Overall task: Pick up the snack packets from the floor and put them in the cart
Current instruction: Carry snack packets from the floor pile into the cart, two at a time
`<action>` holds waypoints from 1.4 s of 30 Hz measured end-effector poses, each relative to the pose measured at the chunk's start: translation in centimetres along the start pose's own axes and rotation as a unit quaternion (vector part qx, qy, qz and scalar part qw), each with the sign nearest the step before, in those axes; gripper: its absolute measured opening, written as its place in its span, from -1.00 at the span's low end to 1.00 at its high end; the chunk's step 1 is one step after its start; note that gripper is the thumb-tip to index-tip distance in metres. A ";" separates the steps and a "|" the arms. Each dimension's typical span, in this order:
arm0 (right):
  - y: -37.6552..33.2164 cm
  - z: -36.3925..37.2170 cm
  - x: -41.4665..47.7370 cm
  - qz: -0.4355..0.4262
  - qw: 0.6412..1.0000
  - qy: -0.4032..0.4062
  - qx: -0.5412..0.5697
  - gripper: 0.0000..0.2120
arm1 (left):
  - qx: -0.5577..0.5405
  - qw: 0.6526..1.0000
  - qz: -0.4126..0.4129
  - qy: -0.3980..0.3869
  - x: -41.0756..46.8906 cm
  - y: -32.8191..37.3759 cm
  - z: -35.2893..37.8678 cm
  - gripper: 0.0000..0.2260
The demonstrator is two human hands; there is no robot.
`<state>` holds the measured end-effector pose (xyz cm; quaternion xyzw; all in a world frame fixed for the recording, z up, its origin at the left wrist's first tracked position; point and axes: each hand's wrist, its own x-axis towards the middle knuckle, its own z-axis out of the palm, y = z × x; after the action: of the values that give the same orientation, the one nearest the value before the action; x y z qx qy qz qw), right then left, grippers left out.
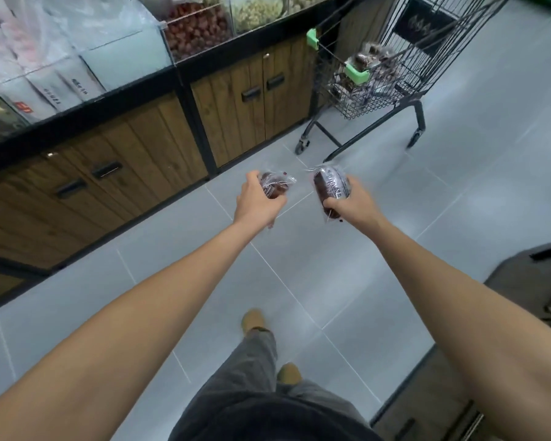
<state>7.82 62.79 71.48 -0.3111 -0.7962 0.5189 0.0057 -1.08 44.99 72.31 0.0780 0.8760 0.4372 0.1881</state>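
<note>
Both arms reach forward over the grey tiled floor (299, 275). My left hand (257, 202) grips a clear snack packet (275, 185) with a dark brown filling. My right hand (352, 202) grips a second, similar dark packet (330, 186), held upright. The black wire cart (404, 55) with green handle ends stands ahead and to the right, well beyond both hands. Several similar dark packets (368, 71) lie in the cart's basket.
A wooden cabinet counter (159, 144) with black handles runs along the left, topped by clear bins of snacks (198, 27). A dark wooden unit (531, 275) stands at the right edge. My legs and tan shoes (253, 319) are below.
</note>
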 end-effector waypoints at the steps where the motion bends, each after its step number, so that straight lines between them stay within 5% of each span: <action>1: 0.1 -1.1 1.2 0.004 1.000 0.006 -0.003 -0.57 | 0.000 1.000 0.005 -0.011 1.3 0.7 0.8 -0.59; 18: -3.5 -13.1 28.0 0.054 0.994 0.090 -0.023 -0.53 | 0.008 0.991 0.058 -0.120 31.1 17.9 11.3 -0.58; 30: -1.8 -24.0 40.7 0.079 0.991 0.112 0.005 -0.67 | 0.029 0.979 0.046 -0.195 43.0 27.6 23.0 -0.52; 42: 1.0 -38.9 57.8 0.063 0.998 0.022 -0.018 -0.67 | 0.032 0.990 -0.049 -0.131 51.8 38.8 36.1 -0.55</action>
<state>-25.42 124.05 70.43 -0.3722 -0.7838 0.4969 -0.0157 -35.27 110.71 69.85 0.0980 0.8600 0.3852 0.3199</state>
